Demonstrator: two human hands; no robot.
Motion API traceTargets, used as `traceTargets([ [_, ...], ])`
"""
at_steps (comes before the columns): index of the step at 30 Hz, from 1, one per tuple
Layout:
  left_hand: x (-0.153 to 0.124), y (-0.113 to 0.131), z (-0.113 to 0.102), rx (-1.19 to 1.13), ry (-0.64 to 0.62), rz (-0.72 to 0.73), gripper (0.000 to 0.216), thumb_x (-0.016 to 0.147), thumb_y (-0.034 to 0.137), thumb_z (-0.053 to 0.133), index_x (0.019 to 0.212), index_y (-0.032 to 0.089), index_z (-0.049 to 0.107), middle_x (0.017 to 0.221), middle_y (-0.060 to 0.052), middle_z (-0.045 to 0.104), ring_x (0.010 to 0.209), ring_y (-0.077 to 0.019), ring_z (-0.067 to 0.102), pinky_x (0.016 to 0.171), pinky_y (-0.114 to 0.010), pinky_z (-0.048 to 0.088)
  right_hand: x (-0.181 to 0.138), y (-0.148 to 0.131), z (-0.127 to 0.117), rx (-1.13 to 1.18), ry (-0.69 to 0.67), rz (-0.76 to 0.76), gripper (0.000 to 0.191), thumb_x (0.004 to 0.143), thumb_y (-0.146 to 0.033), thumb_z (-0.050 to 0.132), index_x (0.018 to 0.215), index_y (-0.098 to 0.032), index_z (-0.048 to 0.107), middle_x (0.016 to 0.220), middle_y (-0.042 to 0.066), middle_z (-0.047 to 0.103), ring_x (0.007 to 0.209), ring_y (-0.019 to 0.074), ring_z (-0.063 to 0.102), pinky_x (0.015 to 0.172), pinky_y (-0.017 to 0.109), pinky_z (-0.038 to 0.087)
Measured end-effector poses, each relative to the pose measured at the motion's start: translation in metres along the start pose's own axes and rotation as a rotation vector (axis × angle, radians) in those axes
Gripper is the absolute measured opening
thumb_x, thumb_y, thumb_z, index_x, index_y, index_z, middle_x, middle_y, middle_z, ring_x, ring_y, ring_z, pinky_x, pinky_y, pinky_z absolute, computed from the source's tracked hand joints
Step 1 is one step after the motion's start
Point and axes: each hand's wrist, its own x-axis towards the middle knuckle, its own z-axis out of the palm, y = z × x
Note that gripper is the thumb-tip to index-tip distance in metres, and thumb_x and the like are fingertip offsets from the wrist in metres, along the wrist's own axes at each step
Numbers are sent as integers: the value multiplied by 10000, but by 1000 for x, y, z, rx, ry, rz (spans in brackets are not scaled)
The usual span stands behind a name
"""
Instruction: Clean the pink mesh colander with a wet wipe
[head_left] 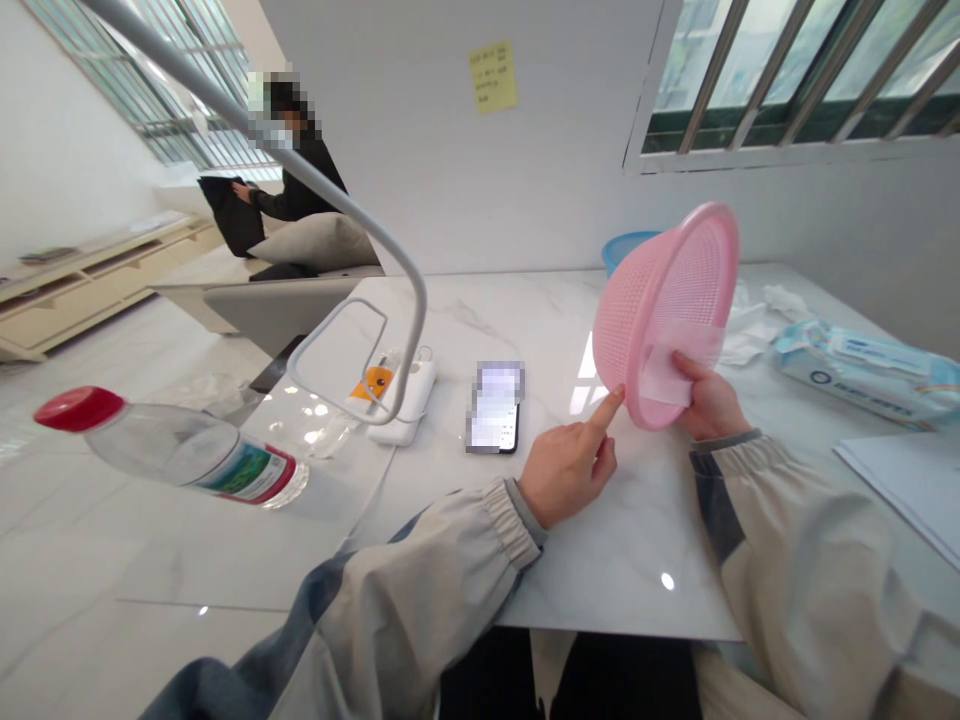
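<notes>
A pink plastic strainer basket [664,300] is held up on its side above the white marble table [615,560]. My right hand [709,400] presses a white wipe [671,365] against the basket's inside, thumb on the cloth. My left hand [574,460] steadies the basket's lower rim with the index finger stretched out and touching it, the other fingers curled. Both sleeves are beige.
A phone [495,408] lies ahead of my left hand. A white device [401,390] and a bent lamp arm [360,230] stand left, with a red-capped bottle [180,450]. A wipes pack [870,370], crumpled tissues [750,320], blue bowl [626,248] lie right. Another person [296,170] sits at the back.
</notes>
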Motion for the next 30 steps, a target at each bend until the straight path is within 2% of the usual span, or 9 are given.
traceTargets([
  [6,2,1,-1,35,-75,-29,785,1036,183,426,1752,251,109,845,29,749,709,-181,705,689,-302,553,2,1,-3,-14,5,-21,269,916,-113,680,1137,-243,760,1180,54,821,1206,279,774,1074,482,657],
  [10,2,1,2,105,-131,-36,798,1018,172,447,1754,274,155,810,36,740,678,-188,700,646,-289,514,-1,1,-1,-30,4,-33,256,930,-126,670,1130,-250,771,1213,44,814,1245,273,756,1121,470,625],
  [15,0,-2,7,159,-160,-12,799,995,163,487,1745,281,237,765,38,729,649,-197,692,619,-285,474,-7,1,4,-13,-42,-32,280,950,-121,653,1183,-226,768,1235,65,808,1158,265,788,1072,441,656],
  [19,0,-2,4,125,-112,1,733,1045,190,464,1738,288,249,808,34,747,686,-183,701,670,-292,513,-9,1,7,9,-36,-24,266,974,-111,627,1186,-182,772,1232,74,809,1063,232,806,1011,383,682],
  [23,-1,0,0,5,20,4,714,1096,238,437,1746,253,143,933,24,782,734,-155,707,757,-304,569,-8,0,7,20,-12,-22,251,979,-88,622,1160,-174,774,1203,75,815,1018,215,809,997,373,687],
  [26,-1,0,0,-49,108,16,713,1098,236,437,1740,246,129,991,14,792,743,-143,713,783,-307,588,-7,0,7,16,3,-27,240,966,-76,642,1143,-169,775,1219,82,811,1017,210,808,964,343,695],
  [30,-2,-1,2,-74,108,5,718,1086,229,441,1741,253,151,954,14,780,723,-138,706,767,-296,589,-8,-1,7,13,-1,-49,261,937,-71,674,1141,-197,776,1220,64,814,1063,222,804,967,370,702],
])
